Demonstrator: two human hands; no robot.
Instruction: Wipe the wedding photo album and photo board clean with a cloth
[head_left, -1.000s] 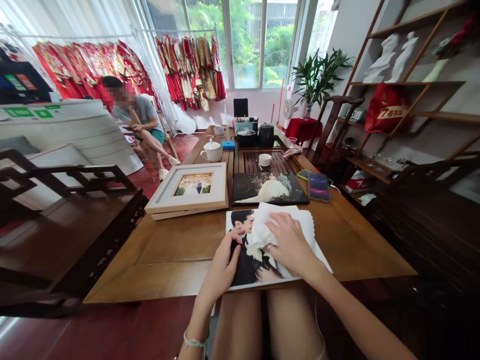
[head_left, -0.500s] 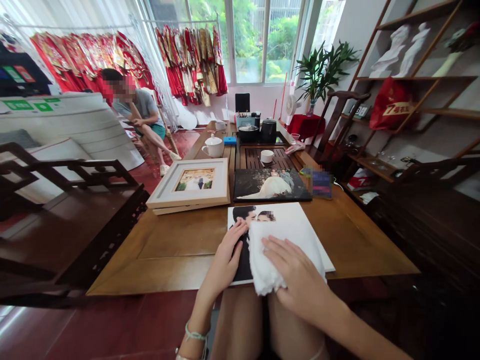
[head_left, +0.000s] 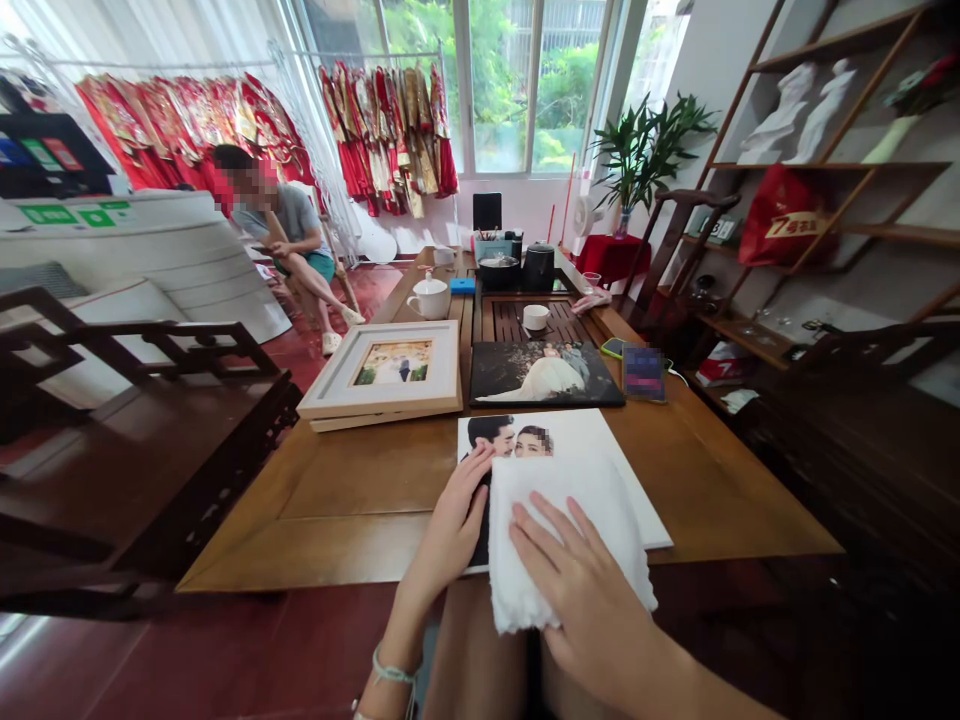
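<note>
A white photo panel (head_left: pixel 646 500) with a printed couple lies at the near edge of the wooden table (head_left: pixel 345 490). My left hand (head_left: pixel 455 510) rests on its left side with the fingers stretched out. Under my right hand (head_left: pixel 574 570) is a folded white cloth (head_left: pixel 517 590), pressed against the panel; the fingers lie flat and spread over it. The cloth covers much of the lower picture and hangs past the panel's near edge. Beyond the panel lie a dark photo panel (head_left: pixel 551 385) and, to the left, a pale wooden picture frame (head_left: pixel 390 395) stacked on another.
Farther back stand a white cup (head_left: pixel 430 298), a small white bowl (head_left: pixel 535 318) on a slatted tea tray (head_left: pixel 499 312) and a dark kettle (head_left: pixel 538 266). A phone (head_left: pixel 643 375) lies on the right. Dark wooden chairs (head_left: pixel 142 400) flank the table; a person (head_left: pixel 292 230) sits at the back left.
My right hand and the cloth have shifted slightly left and toward me, uncovering more of the printed faces. My left hand stays at the panel's left side.
</note>
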